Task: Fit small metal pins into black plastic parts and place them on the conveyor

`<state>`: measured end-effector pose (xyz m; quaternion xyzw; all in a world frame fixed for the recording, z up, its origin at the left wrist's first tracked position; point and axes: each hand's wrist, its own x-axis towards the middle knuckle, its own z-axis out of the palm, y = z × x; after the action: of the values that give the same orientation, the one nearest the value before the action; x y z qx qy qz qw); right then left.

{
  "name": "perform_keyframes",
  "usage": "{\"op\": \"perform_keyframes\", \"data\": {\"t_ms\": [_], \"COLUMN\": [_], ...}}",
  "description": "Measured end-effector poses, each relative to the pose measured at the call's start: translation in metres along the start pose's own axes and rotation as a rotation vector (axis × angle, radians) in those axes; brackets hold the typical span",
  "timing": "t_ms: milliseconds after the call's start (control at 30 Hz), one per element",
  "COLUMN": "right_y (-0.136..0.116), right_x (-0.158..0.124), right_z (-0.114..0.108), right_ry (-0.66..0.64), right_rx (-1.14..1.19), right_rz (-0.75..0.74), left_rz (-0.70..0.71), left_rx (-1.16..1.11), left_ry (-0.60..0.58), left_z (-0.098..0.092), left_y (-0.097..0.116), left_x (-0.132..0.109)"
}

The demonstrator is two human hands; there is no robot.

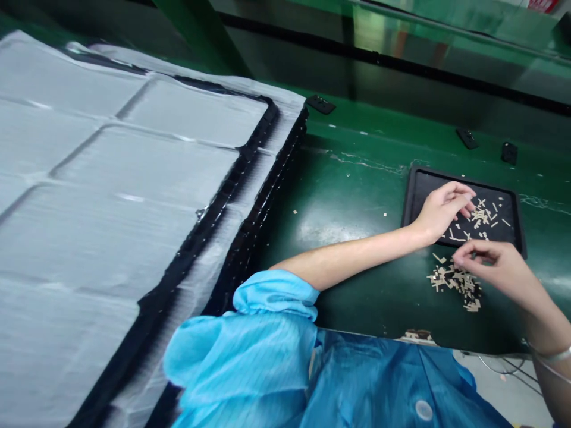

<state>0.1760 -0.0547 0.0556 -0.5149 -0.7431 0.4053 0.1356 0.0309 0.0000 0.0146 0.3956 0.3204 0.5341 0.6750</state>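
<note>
My left hand (446, 208) is over the black tray (422, 184), its fingers curled together beside small pale strips (480, 215) scattered inside. Anything between those fingertips is too small to make out. Just below the tray's front edge, my right hand (495, 261) is held in a pinch above a loose heap of small pale pieces (457, 282) on the green table (357, 238). What the pinch holds, if anything, cannot be made out.
A tall stack of black-framed trays with whitish sheets (178, 172) fills the left side. Small black parts lie along the table's back, one near the stack (320, 104), others at the right (467, 138). A dark glossy panel (312, 59) rises behind.
</note>
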Motion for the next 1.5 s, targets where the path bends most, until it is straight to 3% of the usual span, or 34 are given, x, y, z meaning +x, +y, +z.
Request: {"op": "perform_keyframes", "data": {"t_ms": [100,267,367,533,700,767,833,933,1033,1167,1500], "right_y": [0.015,0.024,0.026,0.031,0.039,0.041,0.039,0.032,0.023,0.019,0.02], "right_x": [0.007,0.011,0.015,0.03,0.034,0.033,0.031,0.027,0.023,0.02,0.022], "right_z": [-0.019,-0.031,-0.033,-0.035,-0.025,-0.02,-0.015,-0.009,-0.003,0.001,0.002], "right_ry": [-0.027,0.194,0.269,0.395,0.572,0.586,0.596,0.628,0.686,0.721,0.691], "right_rx": [0.279,0.494,0.544,0.62,0.55,0.472,0.381,0.19,-0.11,-0.381,-0.329], "right_rz": [0.149,0.168,0.129,0.078,0.026,0.009,-0.005,-0.049,-0.213,-0.453,-0.605], "left_rz": [-0.005,-0.028,-0.05,-0.055,-0.016,0.007,0.024,0.032,0.011,0.002,-0.175], "left_rx": [0.039,0.098,0.126,0.17,0.369,0.432,0.451,0.478,0.505,0.491,0.2], "left_ry": [-0.08,-0.285,-0.346,-0.275,-0.566,-0.612,-0.567,-0.379,-0.251,-0.272,-0.292], "left_z": [-0.003,-0.004,-0.003,-0.004,-0.007,-0.008,-0.007,-0.005,-0.002,-0.002,-0.008], "left_y": [0.001,0.005,0.005,0.004,0.012,0.014,0.014,0.013,0.013,0.015,0.011], "left_x": [-0.002,-0.007,-0.01,-0.011,-0.012,-0.013,-0.014,-0.018,-0.021,-0.022,-0.014]}}
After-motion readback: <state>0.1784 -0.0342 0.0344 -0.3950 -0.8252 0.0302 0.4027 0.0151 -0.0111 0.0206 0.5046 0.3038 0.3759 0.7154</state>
